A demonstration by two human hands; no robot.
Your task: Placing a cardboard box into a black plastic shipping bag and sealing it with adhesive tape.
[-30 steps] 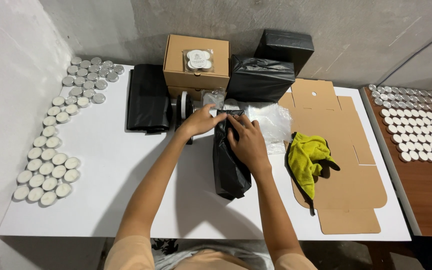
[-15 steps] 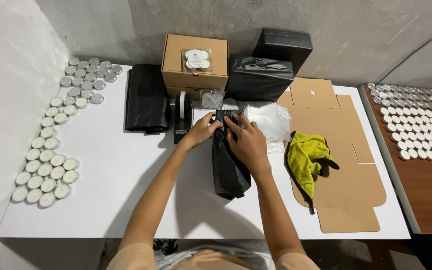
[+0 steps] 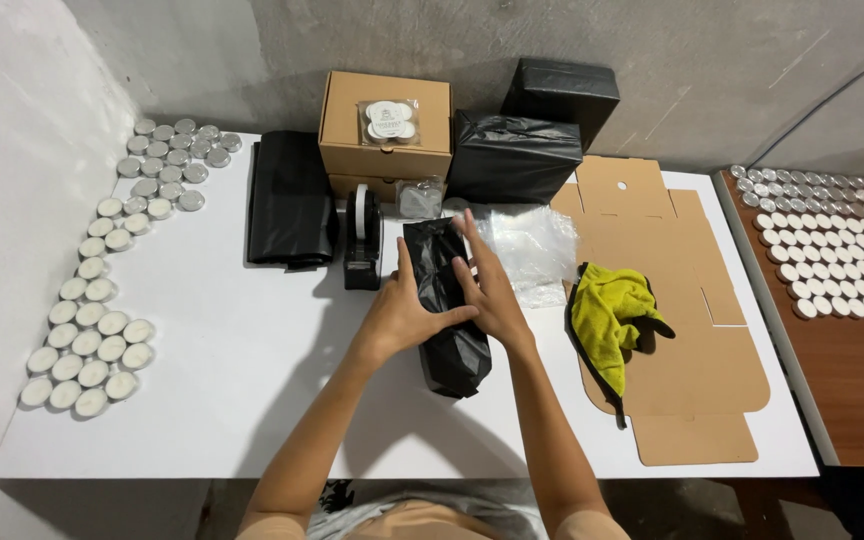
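While both hands have slid nearer along the black bagged parcel (image 3: pixel 444 300) since a moment ago, the left hand (image 3: pixel 407 312) now cups its left side and the right hand (image 3: pixel 487 285) lies flat-fingered on top, pressing the wrap down at mid-table, right of the tape dispenser (image 3: pixel 362 237).

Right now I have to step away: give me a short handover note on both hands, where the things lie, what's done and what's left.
Left hand: gripping the black plastic package from its left side.
Right hand: flat on top of the package, fingers spread toward its far end.
Package lies lengthwise on the white table, beside the tape dispenser.
Done: the contents sit inside the black wrap.
Left: no tape visible on the wrap; the flat cardboard box blank, with a yellow cloth on it, is unfolded.
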